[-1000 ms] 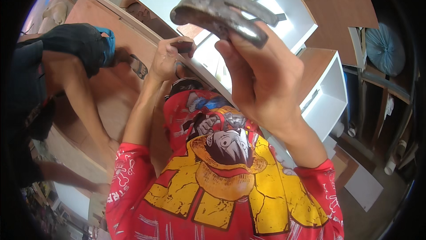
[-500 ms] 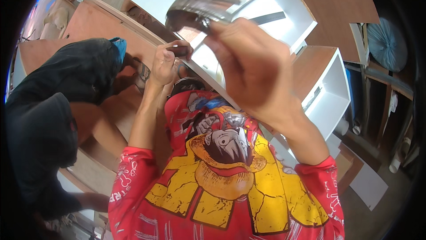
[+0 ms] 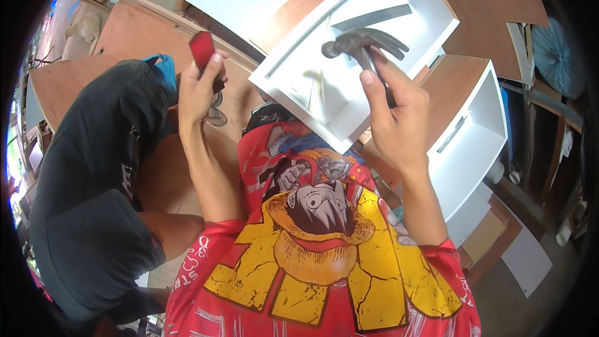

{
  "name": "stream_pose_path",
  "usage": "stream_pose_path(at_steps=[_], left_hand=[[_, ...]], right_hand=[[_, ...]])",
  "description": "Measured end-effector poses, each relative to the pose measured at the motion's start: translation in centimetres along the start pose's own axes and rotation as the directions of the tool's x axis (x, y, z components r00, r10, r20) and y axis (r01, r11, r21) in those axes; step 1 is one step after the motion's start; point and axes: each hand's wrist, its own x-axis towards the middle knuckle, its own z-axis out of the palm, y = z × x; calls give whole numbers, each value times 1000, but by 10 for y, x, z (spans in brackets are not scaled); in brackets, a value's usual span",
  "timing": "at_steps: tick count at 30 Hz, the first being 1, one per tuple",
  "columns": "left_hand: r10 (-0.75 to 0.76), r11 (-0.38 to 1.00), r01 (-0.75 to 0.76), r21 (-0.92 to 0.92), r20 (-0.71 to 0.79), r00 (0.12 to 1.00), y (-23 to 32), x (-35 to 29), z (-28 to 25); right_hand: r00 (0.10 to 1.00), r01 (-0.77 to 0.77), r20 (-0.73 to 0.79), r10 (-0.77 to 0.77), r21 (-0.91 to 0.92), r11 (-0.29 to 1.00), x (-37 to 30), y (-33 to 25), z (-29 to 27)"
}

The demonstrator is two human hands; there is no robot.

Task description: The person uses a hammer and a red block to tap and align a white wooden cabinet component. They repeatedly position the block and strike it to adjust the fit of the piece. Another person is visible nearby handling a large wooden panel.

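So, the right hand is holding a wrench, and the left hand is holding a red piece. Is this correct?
Not quite: the right hand is holding a hammer, not a wrench, as the head view shows. The left hand is indeed holding a red piece.

White capital letters run along my red left sleeve [image 3: 201,259], lower left of the frame. White script-like marks show on my right sleeve [image 3: 460,271], lower right. White letter-like shapes cross a black cloth [image 3: 272,113] near the centre, and a dark flat strip [image 3: 374,17], upper right, carries tiny marks too small to read
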Motion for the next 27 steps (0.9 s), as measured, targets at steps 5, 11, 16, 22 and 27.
stream_pose_path(at_steps=[5,11,16,22,27], left_hand=[[3,998,-13,64,163,987,-24,-6,10],[106,952,-134,274,117,987,-12,-24,32],[88,944,-113,310,95,992,-6,-25,31],[287,947,-276,-161,45,957,-10,-19,21],[425,677,-252,-691,89,901,6,-4,21]], right_hand=[[981,-182,69,180,28,983,-21,17,2],[979,-175,116,170,35,984,-37,35,15],[966,-195,177,188,26,980,-42,30,18],[966,-169,200,164,9,986,-46,31,22],[968,-150,205,145,9,989,-42,28,25]])
